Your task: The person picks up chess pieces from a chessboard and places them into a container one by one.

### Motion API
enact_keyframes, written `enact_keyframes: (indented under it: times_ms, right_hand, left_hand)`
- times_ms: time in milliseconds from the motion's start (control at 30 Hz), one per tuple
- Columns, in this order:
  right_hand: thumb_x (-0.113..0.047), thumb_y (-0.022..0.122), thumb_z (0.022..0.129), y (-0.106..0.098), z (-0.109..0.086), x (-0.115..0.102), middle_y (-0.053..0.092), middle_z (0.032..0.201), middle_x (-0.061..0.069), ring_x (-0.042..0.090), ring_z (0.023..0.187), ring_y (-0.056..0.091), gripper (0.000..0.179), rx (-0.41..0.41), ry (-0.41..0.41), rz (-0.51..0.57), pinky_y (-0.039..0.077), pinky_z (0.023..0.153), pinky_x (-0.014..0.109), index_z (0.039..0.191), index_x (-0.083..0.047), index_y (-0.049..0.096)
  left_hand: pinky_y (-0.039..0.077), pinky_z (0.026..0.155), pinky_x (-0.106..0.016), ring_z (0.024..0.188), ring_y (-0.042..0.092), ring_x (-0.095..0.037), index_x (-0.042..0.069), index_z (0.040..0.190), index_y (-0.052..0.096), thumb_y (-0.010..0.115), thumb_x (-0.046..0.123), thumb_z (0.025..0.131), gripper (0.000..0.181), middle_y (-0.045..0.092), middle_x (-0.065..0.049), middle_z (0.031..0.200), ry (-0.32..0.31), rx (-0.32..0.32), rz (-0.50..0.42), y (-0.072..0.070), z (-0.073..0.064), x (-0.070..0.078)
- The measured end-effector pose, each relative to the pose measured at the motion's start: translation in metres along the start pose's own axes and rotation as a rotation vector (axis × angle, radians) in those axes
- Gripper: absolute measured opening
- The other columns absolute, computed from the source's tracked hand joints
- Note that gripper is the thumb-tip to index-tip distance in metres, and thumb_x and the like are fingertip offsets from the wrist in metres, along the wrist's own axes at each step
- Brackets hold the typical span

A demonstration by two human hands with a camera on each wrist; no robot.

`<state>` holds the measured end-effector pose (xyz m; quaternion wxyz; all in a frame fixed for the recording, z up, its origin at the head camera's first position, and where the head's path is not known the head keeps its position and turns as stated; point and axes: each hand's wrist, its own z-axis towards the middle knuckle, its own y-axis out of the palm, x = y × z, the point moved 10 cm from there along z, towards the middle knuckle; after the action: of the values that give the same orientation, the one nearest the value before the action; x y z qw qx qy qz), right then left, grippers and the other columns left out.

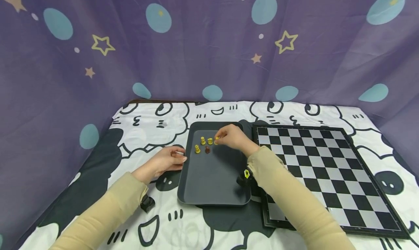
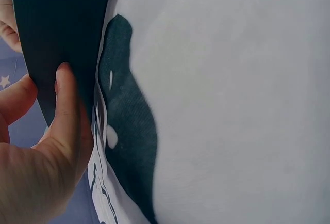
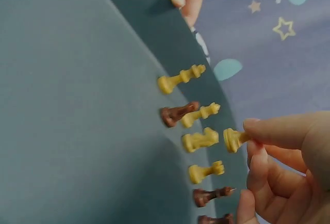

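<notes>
My right hand (image 1: 231,136) pinches a yellow chess piece (image 3: 234,139) between thumb and fingertips, just above the grey tray (image 1: 216,184); its top is hidden by the fingers. Close by in the tray stand several yellow chess pieces, among them a knight (image 3: 200,140), a rook (image 3: 206,172) and a tall piece (image 3: 180,78). Brown chess pieces (image 3: 178,113) stand among them, one partly cut off in the right wrist view. My left hand (image 1: 165,161) grips the tray's left side, thumb at the rim and fingers against the outer wall (image 2: 62,22).
A black-and-white chessboard (image 1: 324,170) with a dark frame lies right of the tray, beneath the right forearm. A cloth with cartoon faces (image 1: 183,228) covers the table. Behind it hangs a purple curtain (image 1: 209,53) with stars and blue ovals.
</notes>
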<state>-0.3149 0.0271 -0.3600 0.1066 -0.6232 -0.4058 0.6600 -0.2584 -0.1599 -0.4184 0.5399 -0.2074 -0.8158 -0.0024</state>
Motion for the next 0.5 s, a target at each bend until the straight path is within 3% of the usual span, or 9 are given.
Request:
enact_keyframes:
  times_ms: [500]
  right_hand:
    - [-0.016, 0.074, 0.082, 0.015, 0.006, 0.011, 0.07, 0.091, 0.005, 0.017, 0.08, 0.062, 0.011, 0.006, 0.037, -0.076, 0.053, 0.068, 0.027, 0.091, -0.009, 0.074]
  left_hand:
    - [0.058, 0.085, -0.033, 0.086, 0.063, -0.013, -0.008, 0.136, 0.039, 0.058, 0.006, 0.094, 0.049, 0.056, -0.02, 0.113, -0.001, 0.006, 0.012, 0.0, -0.001, 0.0]
